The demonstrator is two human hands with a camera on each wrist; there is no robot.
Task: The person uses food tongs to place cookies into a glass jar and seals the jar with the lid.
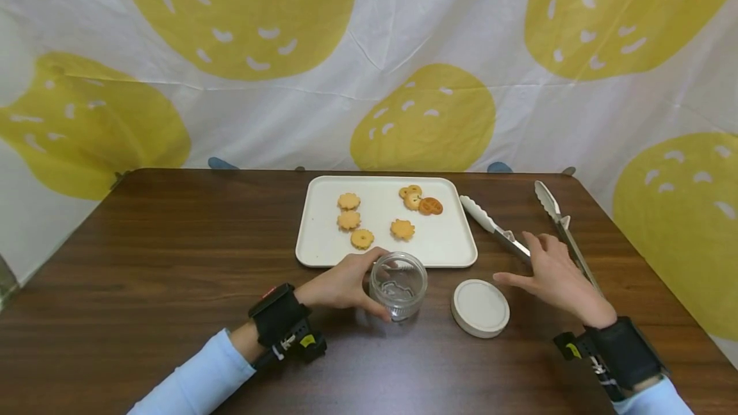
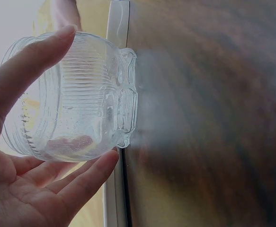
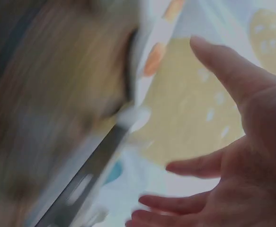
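Observation:
My left hand (image 1: 348, 282) grips a clear glass jar (image 1: 399, 287) on the table, thumb on the near side and fingers curled around the far side. In the left wrist view the jar (image 2: 88, 99) shows fine ribs and a threaded, uncovered mouth; no cookie shows inside. My right hand (image 1: 555, 274) is spread over the metal tongs (image 1: 513, 243), which lie with white scalloped tips pointing away. Thumb and fingers (image 3: 194, 165) stand apart with nothing between them in the right wrist view. Part of the tongs is hidden beneath this hand.
A white tray (image 1: 314, 235) behind the jar bears several cookies, flower-shaped ones (image 1: 348, 220) at left and centre, a small cluster (image 1: 430, 206) at back right. A round white lid (image 1: 481, 307) lies between jar and right hand. A patterned cloth (image 1: 288, 127) hangs behind the table.

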